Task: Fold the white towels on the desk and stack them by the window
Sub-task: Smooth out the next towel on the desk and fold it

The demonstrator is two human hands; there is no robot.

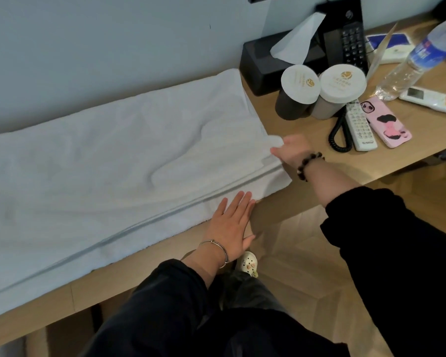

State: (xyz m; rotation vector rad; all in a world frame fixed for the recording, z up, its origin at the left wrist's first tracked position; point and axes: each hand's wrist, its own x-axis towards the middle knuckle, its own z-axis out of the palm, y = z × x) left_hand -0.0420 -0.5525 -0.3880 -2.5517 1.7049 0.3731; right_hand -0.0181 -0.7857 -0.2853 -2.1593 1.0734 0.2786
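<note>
A large white towel (108,161) lies spread lengthwise on the wooden desk (301,186), folded once so a long edge runs along its front. My left hand (232,222) presses flat with straight fingers on the towel's near right corner at the desk's front edge. My right hand (291,150) pinches the towel's upper layer at the right end, its fingers curled round the cloth. No window shows in this view.
To the right of the towel stand a black tissue box (265,63), two lidded cups (322,91), a black telephone (345,39), two remotes (361,127), a pink phone (386,122) and a water bottle (417,57). Wooden floor (307,266) lies below.
</note>
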